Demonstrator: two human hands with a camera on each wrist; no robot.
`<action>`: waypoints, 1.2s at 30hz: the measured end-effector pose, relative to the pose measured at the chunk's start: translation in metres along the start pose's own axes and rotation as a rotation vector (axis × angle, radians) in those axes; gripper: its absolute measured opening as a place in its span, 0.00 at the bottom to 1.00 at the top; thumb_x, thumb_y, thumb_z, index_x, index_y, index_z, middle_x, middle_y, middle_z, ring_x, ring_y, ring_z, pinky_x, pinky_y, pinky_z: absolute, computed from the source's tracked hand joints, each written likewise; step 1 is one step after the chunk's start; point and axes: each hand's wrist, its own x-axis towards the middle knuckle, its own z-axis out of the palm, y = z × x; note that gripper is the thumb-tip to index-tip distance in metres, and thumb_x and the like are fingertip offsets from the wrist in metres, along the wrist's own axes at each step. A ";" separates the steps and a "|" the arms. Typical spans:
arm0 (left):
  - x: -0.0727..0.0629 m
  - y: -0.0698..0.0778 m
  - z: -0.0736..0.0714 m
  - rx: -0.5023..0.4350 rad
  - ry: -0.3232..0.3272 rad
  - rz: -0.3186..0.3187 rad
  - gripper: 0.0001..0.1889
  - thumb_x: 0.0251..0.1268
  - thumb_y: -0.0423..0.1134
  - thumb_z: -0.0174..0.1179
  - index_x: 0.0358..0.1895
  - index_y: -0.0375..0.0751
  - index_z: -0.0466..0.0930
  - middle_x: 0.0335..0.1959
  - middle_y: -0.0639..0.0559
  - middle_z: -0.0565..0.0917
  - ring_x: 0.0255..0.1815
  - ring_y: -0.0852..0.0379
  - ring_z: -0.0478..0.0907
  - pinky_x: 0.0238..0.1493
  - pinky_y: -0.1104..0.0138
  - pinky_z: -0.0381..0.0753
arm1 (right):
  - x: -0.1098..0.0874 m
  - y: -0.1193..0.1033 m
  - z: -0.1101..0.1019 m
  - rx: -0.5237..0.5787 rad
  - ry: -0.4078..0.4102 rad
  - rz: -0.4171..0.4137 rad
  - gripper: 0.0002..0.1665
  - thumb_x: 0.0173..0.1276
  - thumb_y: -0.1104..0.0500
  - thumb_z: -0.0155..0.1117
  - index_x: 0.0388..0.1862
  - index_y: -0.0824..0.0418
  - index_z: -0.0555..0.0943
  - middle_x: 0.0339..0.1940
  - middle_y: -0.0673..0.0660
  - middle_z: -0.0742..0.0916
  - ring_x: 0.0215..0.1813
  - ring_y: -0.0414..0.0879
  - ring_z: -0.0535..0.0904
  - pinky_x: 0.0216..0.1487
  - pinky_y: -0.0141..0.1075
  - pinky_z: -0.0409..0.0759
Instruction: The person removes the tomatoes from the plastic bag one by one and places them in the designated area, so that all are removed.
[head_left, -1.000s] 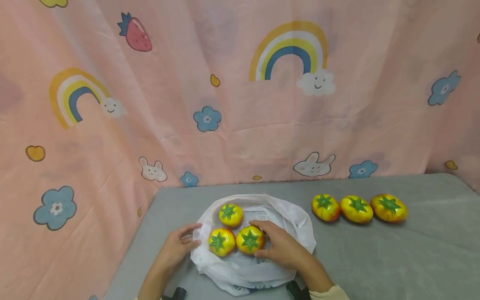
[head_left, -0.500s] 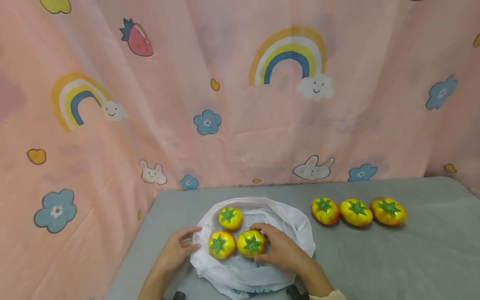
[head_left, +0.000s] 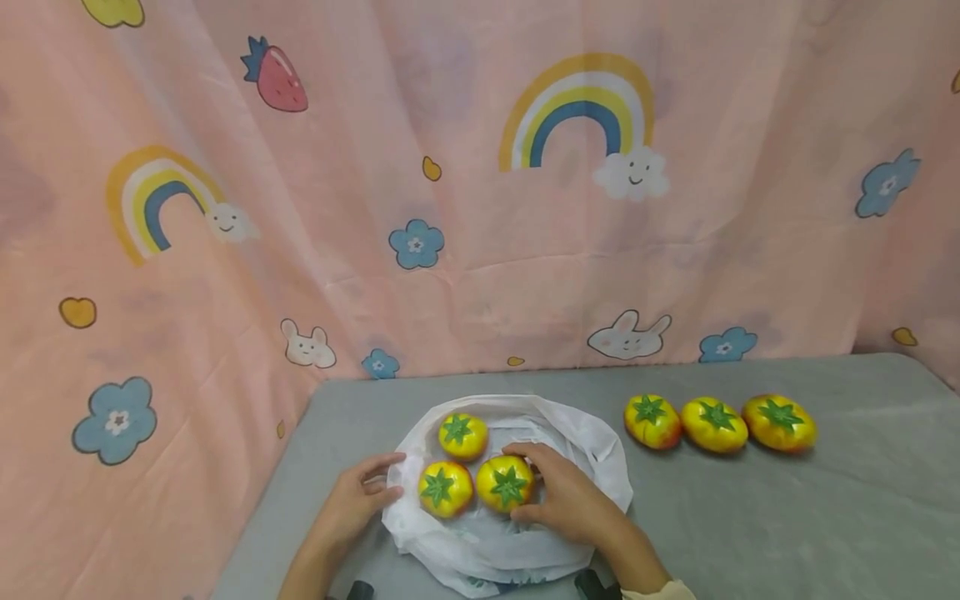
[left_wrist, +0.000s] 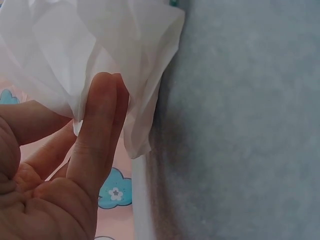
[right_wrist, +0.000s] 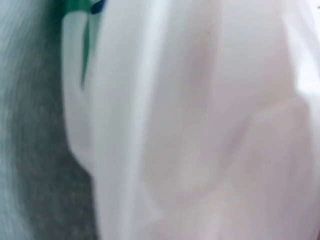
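A white plastic bag (head_left: 517, 550) lies spread with its mouth up on the table in the head view. Inside it sit two yellow tomatoes, the far tomato (head_left: 462, 437) and the near-left tomato (head_left: 446, 489), glossy with green star-shaped tops. My right hand (head_left: 570, 496) reaches over the bag's right side and grips a third tomato (head_left: 506, 483) between thumb and fingers. At the left rim, my left hand (head_left: 358, 492) pinches the bag's edge; the left wrist view shows white film (left_wrist: 135, 60) between thumb and fingers. The right wrist view is filled by blurred bag film (right_wrist: 200, 125), hiding the right hand.
Three more yellow tomatoes stand in a row right of the bag: the left one (head_left: 652, 422), the middle one (head_left: 714, 425) and the right one (head_left: 779, 423). They rest on a grey-covered table (head_left: 825, 517). A pink patterned curtain (head_left: 480, 292) hangs behind.
The tomato in my right hand has shifted slightly right, away from the near-left one. The head view has tilted a little. My left hand has stayed at the bag's rim.
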 end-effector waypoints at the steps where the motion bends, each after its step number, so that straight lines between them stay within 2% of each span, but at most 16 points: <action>1: 0.000 0.000 0.000 0.000 0.001 -0.003 0.25 0.60 0.36 0.69 0.62 0.50 0.80 0.64 0.36 0.76 0.54 0.47 0.83 0.56 0.51 0.84 | 0.000 0.000 0.000 0.002 0.001 0.002 0.43 0.51 0.56 0.81 0.67 0.53 0.72 0.63 0.52 0.80 0.57 0.44 0.77 0.58 0.48 0.79; 16: 0.002 0.003 0.000 0.002 0.008 0.002 0.25 0.59 0.37 0.70 0.62 0.51 0.80 0.64 0.37 0.77 0.57 0.44 0.81 0.58 0.49 0.82 | -0.008 -0.010 -0.005 -0.036 0.081 -0.018 0.43 0.50 0.52 0.82 0.65 0.51 0.73 0.62 0.51 0.81 0.58 0.44 0.79 0.56 0.47 0.82; 20: 0.001 0.002 -0.001 0.009 0.000 -0.010 0.25 0.60 0.37 0.70 0.62 0.51 0.79 0.65 0.37 0.76 0.58 0.43 0.80 0.58 0.48 0.82 | -0.012 -0.015 -0.009 -0.047 0.116 0.009 0.43 0.50 0.51 0.82 0.65 0.50 0.74 0.61 0.50 0.81 0.56 0.44 0.79 0.55 0.46 0.83; 25: 0.000 -0.002 -0.001 0.020 -0.013 -0.030 0.26 0.60 0.39 0.70 0.63 0.52 0.79 0.67 0.37 0.75 0.60 0.41 0.79 0.60 0.48 0.80 | -0.018 -0.016 -0.012 -0.029 0.122 0.069 0.43 0.49 0.50 0.82 0.65 0.48 0.74 0.60 0.50 0.81 0.55 0.43 0.78 0.55 0.45 0.83; 29: -0.001 -0.003 0.001 0.025 -0.012 -0.040 0.26 0.59 0.40 0.70 0.63 0.53 0.79 0.67 0.38 0.75 0.58 0.45 0.80 0.60 0.49 0.81 | -0.021 -0.016 -0.016 -0.016 0.136 0.092 0.43 0.48 0.50 0.83 0.64 0.48 0.74 0.60 0.50 0.81 0.56 0.44 0.78 0.56 0.46 0.82; 33: 0.000 -0.002 0.001 0.008 -0.011 -0.031 0.26 0.60 0.39 0.70 0.63 0.52 0.79 0.66 0.37 0.75 0.55 0.48 0.82 0.58 0.51 0.82 | -0.022 -0.016 -0.021 -0.034 0.174 0.088 0.43 0.47 0.51 0.84 0.63 0.47 0.74 0.59 0.50 0.81 0.55 0.43 0.78 0.54 0.44 0.82; 36: 0.001 -0.001 0.000 0.006 -0.006 -0.021 0.25 0.60 0.37 0.69 0.63 0.51 0.79 0.66 0.37 0.76 0.54 0.48 0.82 0.57 0.50 0.83 | -0.023 -0.016 -0.022 -0.036 0.193 0.116 0.43 0.46 0.53 0.84 0.62 0.46 0.74 0.60 0.48 0.81 0.55 0.42 0.78 0.54 0.43 0.83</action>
